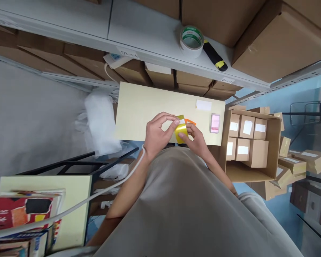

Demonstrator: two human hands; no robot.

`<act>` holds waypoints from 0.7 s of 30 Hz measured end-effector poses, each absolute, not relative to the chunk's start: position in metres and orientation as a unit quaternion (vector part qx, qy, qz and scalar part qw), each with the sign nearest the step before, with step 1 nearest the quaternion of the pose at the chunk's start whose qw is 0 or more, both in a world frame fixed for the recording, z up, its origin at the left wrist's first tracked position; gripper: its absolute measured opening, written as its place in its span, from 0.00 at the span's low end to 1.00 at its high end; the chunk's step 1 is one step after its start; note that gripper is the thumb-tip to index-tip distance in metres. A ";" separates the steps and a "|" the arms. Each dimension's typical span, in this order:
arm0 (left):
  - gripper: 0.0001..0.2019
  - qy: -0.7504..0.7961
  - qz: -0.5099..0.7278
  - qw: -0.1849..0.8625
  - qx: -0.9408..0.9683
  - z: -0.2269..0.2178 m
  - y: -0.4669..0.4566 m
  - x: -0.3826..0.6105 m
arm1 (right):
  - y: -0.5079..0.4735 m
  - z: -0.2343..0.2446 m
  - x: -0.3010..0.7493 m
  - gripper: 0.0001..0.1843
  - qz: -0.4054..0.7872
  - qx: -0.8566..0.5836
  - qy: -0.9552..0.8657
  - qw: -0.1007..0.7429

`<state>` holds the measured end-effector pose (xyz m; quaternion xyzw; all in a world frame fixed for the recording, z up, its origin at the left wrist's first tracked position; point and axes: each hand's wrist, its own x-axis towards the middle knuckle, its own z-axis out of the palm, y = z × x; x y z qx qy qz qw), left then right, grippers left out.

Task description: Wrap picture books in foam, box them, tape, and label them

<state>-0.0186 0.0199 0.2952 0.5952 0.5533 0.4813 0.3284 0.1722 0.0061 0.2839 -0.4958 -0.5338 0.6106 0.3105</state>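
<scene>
A shiny yellow tape roll (181,132) with a whitish patch near its top is held up between my two hands, above the front edge of the pale table (139,107). My left hand (160,131) grips it from the left, thumb and fingertips closed at its upper side. My right hand (194,139) holds its lower right side, the thumb across its front and the other fingers partly hidden behind. Just behind the roll, an orange piece (190,122) shows, partly covered; its kind is unclear.
A white slip (203,105) and a pink-screened phone (214,123) lie on the table. To the right stands an open carton (251,175) holding several small boxes. The shelf above bears a tape roll (192,41) and a cutter knife (214,55). A pale cable (96,194) crosses my left arm.
</scene>
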 end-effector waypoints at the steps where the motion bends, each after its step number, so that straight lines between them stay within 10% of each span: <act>1: 0.10 0.554 0.471 0.320 0.607 0.294 0.020 -0.017 | 0.005 0.281 0.171 0.29 0.612 -0.498 -0.526 0.317; 21: 0.11 0.542 0.422 0.313 0.656 0.276 0.016 0.010 | -0.009 0.275 0.215 0.28 0.510 -0.556 -0.616 0.225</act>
